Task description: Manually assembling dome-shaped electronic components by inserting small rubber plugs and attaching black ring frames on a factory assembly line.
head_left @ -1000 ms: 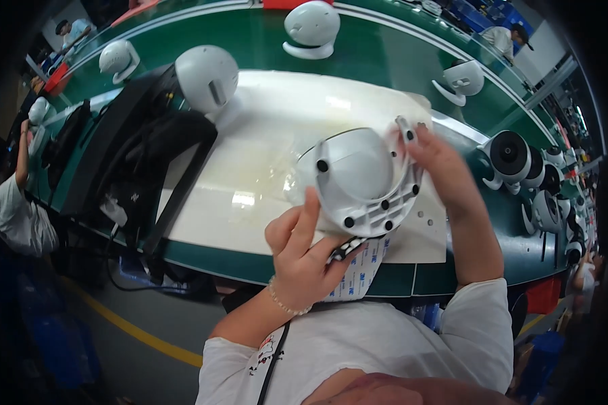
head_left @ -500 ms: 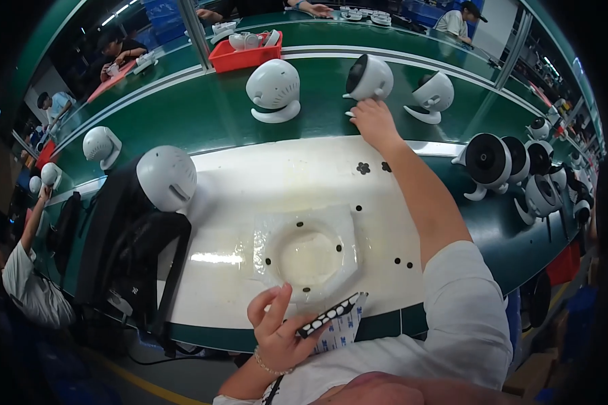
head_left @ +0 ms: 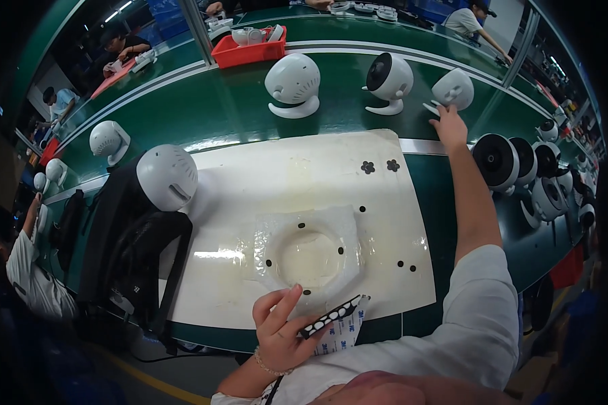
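My left hand [head_left: 282, 331] is near the front edge of the white sheet, its thumb and fingers closed on a sheet of adhesive pads [head_left: 334, 316], black with white dots along one side and a printed backing. My right arm reaches to the back right, where my right hand [head_left: 450, 126] grips the curved base of a white ball-shaped device [head_left: 454, 91]; some fingers are hidden. To its left stand a similar device with a black round face [head_left: 389, 77] and another [head_left: 294, 84] showing its slotted side.
A white foam ring [head_left: 348, 270] with small black pads on it lies on the white work sheet [head_left: 223, 283]. At left, a white ball-shaped unit [head_left: 167, 177] rests on a black bag [head_left: 115, 229]. Several black-faced devices [head_left: 496, 162] crowd the right. Beyond stands a red bin [head_left: 250, 54].
My right hand has moved right, from the middle black-faced device to the rightmost one, which has turned so its black face no longer shows. My left hand has stayed in place.
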Motion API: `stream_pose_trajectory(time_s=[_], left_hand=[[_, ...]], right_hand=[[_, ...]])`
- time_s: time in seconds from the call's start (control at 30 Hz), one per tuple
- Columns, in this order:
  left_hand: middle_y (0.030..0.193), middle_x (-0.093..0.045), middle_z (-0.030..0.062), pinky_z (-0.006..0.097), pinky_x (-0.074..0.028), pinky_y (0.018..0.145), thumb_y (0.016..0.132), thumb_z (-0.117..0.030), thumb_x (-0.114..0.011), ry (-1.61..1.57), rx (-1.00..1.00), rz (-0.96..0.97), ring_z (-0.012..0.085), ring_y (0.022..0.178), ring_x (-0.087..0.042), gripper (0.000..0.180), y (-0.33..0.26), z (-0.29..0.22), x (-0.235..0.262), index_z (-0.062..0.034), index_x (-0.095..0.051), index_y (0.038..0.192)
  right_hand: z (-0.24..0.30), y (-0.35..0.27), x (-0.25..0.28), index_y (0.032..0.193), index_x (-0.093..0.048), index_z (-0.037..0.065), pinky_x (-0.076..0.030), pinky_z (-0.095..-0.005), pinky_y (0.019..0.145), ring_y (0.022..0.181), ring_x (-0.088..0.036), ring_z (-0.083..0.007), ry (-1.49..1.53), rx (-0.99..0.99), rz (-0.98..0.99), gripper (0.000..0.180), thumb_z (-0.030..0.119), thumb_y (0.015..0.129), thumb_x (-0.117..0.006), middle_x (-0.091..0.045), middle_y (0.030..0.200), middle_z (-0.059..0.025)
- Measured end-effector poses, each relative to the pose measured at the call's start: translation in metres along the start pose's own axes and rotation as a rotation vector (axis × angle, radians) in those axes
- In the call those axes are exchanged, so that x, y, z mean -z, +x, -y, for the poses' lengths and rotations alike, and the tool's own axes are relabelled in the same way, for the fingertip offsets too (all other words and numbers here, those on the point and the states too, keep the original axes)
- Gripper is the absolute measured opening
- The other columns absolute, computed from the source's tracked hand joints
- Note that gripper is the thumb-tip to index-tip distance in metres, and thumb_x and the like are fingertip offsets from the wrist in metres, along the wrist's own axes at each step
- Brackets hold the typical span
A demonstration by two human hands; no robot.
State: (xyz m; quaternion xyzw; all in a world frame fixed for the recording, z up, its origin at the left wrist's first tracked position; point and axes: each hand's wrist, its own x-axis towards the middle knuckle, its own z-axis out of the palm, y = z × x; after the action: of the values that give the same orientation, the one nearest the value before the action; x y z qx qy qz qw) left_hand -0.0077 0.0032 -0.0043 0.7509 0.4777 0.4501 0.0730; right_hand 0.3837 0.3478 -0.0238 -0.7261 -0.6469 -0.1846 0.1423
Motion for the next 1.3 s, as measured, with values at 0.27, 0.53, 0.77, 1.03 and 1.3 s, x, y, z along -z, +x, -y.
stream_pose_trajectory(time_s=[0.27,0.53,0.77,1.03,1.3], left_hand=[[0.119,-0.049,0.0135,0.033,-0.038,0.081,0.053,-0.015,-0.076,-0.048,-0.056,-0.045,0.0279,0.099,-0.046,0.028,0.001,0.000,-0.002,-0.0089,-0.061,0.076],[0.131,-0.030,0.0241,0.037,-0.029,0.091,0.053,-0.025,-0.078,0.043,-0.032,-0.051,0.0374,0.115,-0.031,0.025,-0.011,0.003,0.001,-0.0151,-0.066,0.074],[0.134,-0.028,0.0223,0.040,-0.029,0.088,0.053,-0.024,-0.077,0.007,0.018,-0.047,0.0360,0.112,-0.032,0.024,-0.008,0.002,0.007,-0.0152,-0.067,0.072],[0.132,-0.035,0.0144,0.039,-0.031,0.084,0.053,-0.020,-0.076,0.035,0.033,-0.053,0.0324,0.107,-0.037,0.022,-0.006,0.005,0.005,-0.0111,-0.065,0.071],[0.129,-0.037,0.0192,0.034,-0.032,0.086,0.053,-0.023,-0.077,0.015,-0.007,-0.142,0.0309,0.107,-0.035,0.024,-0.013,0.007,0.002,-0.0136,-0.065,0.072]], right_hand=[[0.071,-0.079,0.145,0.092,-0.052,0.002,-0.041,-0.0249,0.061,0.069,-0.054,-0.0110,1.379,-0.079,0.104,0.025,0.026,0.086,-0.049,-0.055,0.074,-0.0023],[0.154,-0.191,0.202,0.105,-0.039,0.004,-0.042,-0.0208,0.069,0.074,-0.052,-0.0081,1.738,0.184,0.909,0.025,0.017,0.087,-0.050,-0.056,0.080,-0.0050],[0.172,-0.095,0.143,0.076,-0.056,0.003,-0.042,-0.0198,0.053,0.056,-0.052,-0.0106,1.472,0.251,0.820,0.035,0.025,0.091,-0.033,-0.056,0.071,-0.0044],[0.239,-0.020,0.010,0.098,-0.056,0.007,-0.047,-0.0386,0.066,0.082,-0.058,-0.0278,0.482,0.494,-0.134,0.028,0.029,0.085,-0.046,-0.059,0.097,-0.0111],[0.134,-0.076,0.039,0.093,-0.057,0.010,-0.045,-0.0383,0.068,0.082,-0.056,-0.0279,0.306,0.419,0.091,0.020,0.026,0.082,-0.050,-0.059,0.085,-0.0106]])
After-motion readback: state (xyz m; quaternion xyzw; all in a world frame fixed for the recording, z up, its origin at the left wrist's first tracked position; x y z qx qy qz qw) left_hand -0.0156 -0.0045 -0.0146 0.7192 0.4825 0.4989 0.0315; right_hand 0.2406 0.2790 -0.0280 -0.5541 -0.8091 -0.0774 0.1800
